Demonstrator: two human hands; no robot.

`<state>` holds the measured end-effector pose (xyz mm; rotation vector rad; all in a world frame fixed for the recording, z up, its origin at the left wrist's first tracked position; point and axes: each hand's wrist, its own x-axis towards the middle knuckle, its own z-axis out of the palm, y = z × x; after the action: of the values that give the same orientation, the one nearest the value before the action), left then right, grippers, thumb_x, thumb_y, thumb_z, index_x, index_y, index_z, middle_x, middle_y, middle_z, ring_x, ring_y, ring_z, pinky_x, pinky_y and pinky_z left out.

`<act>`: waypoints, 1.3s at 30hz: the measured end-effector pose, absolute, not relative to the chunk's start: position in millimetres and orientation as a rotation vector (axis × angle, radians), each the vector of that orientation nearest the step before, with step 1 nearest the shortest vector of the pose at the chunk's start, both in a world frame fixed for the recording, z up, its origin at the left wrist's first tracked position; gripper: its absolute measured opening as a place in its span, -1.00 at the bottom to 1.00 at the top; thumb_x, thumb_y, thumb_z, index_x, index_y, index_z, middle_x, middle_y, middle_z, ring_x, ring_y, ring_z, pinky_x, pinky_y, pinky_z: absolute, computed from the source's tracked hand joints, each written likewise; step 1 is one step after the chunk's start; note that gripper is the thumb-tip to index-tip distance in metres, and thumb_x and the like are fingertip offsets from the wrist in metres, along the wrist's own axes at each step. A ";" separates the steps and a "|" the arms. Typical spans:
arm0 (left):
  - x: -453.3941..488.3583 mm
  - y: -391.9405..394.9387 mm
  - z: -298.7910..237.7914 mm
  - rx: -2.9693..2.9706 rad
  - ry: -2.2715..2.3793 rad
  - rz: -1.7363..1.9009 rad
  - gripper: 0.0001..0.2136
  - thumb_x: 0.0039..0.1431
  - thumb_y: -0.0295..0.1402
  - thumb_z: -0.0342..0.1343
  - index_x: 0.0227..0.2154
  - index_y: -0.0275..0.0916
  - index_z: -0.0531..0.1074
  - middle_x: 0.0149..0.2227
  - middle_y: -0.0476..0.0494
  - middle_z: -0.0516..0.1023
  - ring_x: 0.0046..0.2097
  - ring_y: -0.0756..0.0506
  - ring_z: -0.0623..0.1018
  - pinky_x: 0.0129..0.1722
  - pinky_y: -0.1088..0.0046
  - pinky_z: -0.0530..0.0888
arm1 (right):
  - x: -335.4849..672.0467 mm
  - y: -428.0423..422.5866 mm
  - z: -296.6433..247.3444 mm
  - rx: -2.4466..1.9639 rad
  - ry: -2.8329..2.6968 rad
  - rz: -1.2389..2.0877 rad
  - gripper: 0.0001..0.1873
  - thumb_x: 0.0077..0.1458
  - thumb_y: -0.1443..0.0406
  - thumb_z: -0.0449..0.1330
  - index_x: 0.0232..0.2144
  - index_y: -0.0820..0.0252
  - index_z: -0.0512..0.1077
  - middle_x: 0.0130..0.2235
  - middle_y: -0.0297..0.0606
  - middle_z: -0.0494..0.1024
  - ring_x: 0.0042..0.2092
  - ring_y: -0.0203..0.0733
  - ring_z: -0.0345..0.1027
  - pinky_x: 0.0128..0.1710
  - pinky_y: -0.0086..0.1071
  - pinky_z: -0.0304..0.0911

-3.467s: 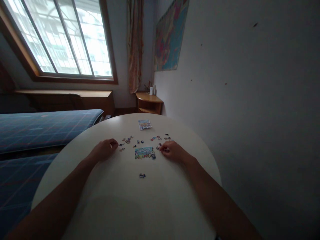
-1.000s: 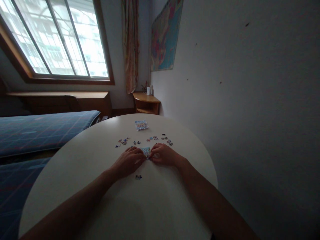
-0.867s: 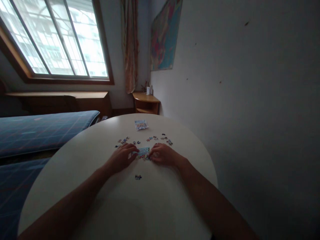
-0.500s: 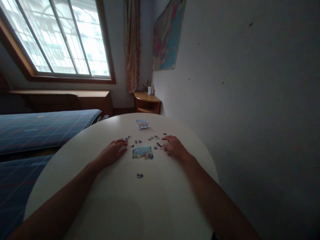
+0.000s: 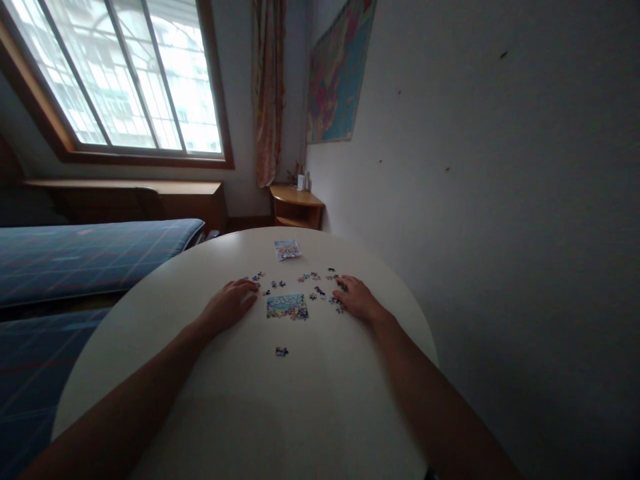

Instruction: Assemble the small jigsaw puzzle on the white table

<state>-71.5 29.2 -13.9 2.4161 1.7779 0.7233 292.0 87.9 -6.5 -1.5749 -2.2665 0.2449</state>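
A small partly assembled jigsaw (image 5: pixel 287 307) lies in the middle of the round white table (image 5: pixel 260 400). My left hand (image 5: pixel 229 305) rests flat to its left, fingers stretched out and empty. On the puzzle's right, my right hand (image 5: pixel 357 298) lies with fingers curled down over a few loose pieces (image 5: pixel 334 301); whether it grips one is hidden. More loose pieces (image 5: pixel 310 276) are scattered in a row behind the puzzle. One single piece (image 5: pixel 282 351) lies apart, nearer to me.
A small printed picture card (image 5: pixel 287 249) lies at the table's far edge. The wall runs close along the right. A blue checked bed (image 5: pixel 90 253) is on the left, a wooden corner shelf (image 5: pixel 296 204) behind the table, and a window (image 5: pixel 130 80) beyond.
Both hands were pressed together on the puzzle a second ago. They have since drawn apart, the left to the left side, the right out to the loose pieces on the right.
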 end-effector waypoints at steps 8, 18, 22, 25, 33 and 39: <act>-62.2 30.7 -18.1 2.429 1.756 0.802 -0.66 0.25 -0.23 -0.07 -0.04 -0.16 0.52 0.07 -0.20 0.47 0.10 -0.21 0.43 0.17 0.13 0.36 | 289.7 83.6 -0.6 -1.595 -2.272 0.264 -0.51 0.20 0.20 0.14 0.12 0.33 0.39 0.24 0.03 0.33 0.28 -0.03 0.15 0.29 -0.21 -0.02; -61.4 30.6 -18.5 2.470 1.711 0.776 -0.68 0.26 -0.23 -0.05 -0.08 -0.11 0.55 0.04 -0.19 0.51 0.06 -0.21 0.46 0.15 0.14 0.39 | 292.0 87.3 -5.4 -1.532 -2.255 0.241 -0.59 0.19 0.23 0.15 0.06 0.25 0.44 0.18 -0.02 0.41 0.23 -0.04 0.23 0.26 -0.18 0.05; -59.5 27.6 -15.7 2.483 1.769 0.771 -0.67 0.25 -0.23 -0.05 -0.04 -0.13 0.51 0.07 -0.21 0.48 0.09 -0.24 0.43 0.15 0.11 0.38 | 297.6 93.4 -7.0 -1.510 -2.178 0.264 -0.65 0.24 0.29 0.06 0.01 0.23 0.48 0.08 -0.09 0.51 0.12 -0.12 0.34 0.18 -0.28 0.15; -57.2 23.3 -10.1 2.463 1.911 0.770 -0.64 0.22 -0.18 0.00 0.00 -0.20 0.46 0.10 -0.25 0.44 0.11 -0.28 0.40 0.13 0.10 0.37 | 309.7 98.8 -6.8 -1.669 -2.043 0.239 -0.64 0.25 0.31 0.01 -0.01 0.23 0.49 0.04 -0.08 0.54 0.08 -0.12 0.37 0.13 -0.30 0.20; -70.0 17.4 4.3 2.076 2.449 0.529 -0.51 0.21 -0.02 -0.09 -0.06 -0.31 0.47 0.00 -0.40 0.46 0.05 -0.37 0.43 0.02 0.10 0.41 | 338.2 96.2 -2.3 -1.997 -1.918 0.020 -0.69 0.13 0.33 0.10 -0.11 0.13 0.56 -0.02 -0.08 0.53 0.01 0.00 0.38 0.00 -0.24 0.28; -76.9 15.7 7.7 2.051 2.491 0.409 -0.52 0.21 -0.02 -0.13 -0.09 -0.28 0.48 -0.05 -0.38 0.48 0.01 -0.36 0.46 -0.05 0.10 0.43 | 333.0 92.5 0.7 -2.039 -1.914 -0.048 -0.70 0.15 0.31 0.10 -0.12 0.14 0.55 -0.04 -0.05 0.50 0.02 0.03 0.35 -0.02 -0.24 0.27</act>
<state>-76.9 15.7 7.7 2.0511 2.4909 0.4091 333.0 92.5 0.7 -2.0386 -1.9135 -0.0485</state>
